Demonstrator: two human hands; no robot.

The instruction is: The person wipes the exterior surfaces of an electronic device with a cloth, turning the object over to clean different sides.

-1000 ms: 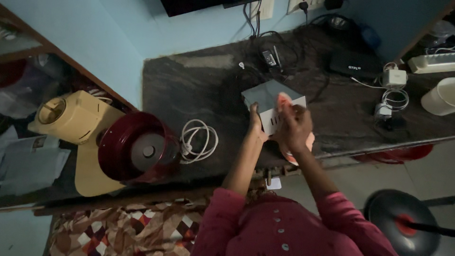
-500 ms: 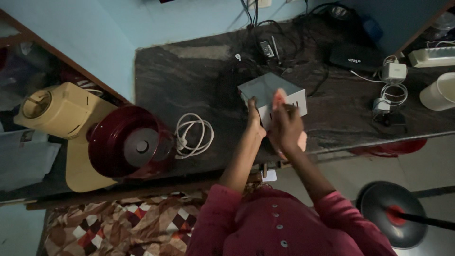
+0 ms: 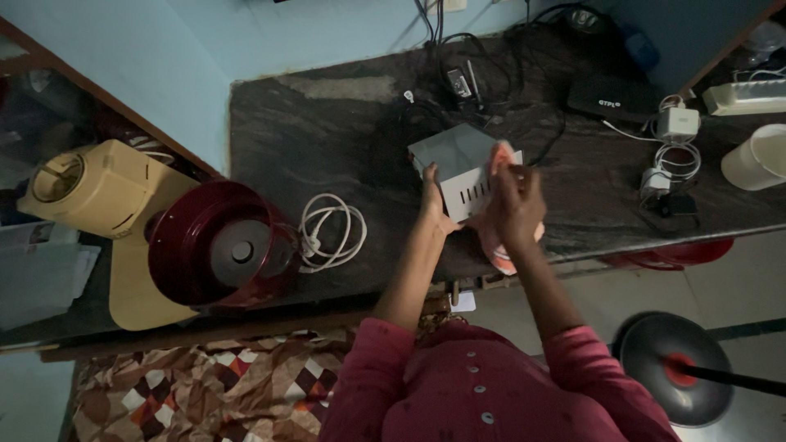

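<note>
Dark stone counter (image 3: 327, 139) against a pale blue wall, dimly lit.

Item: grey metal box (image 3: 460, 168) with slotted side, near the counter's front edge. Your left hand (image 3: 431, 200) clasped its near left corner, fingers curled round it, seemingly to steady it. Your right hand (image 3: 514, 200) pressed an orange cloth (image 3: 501, 155) against the box's right side, fingers closed on the cloth, as if wiping.

Also present: dark red bowl (image 3: 221, 245) on a cream appliance base (image 3: 98, 192), coiled white cord (image 3: 332, 229) beside it, black cables (image 3: 483, 78) behind the box, white cup (image 3: 757, 160) far right.

Since the earlier frame, your right hand had dropped lower along the box's side; the box had stayed in place.
</note>
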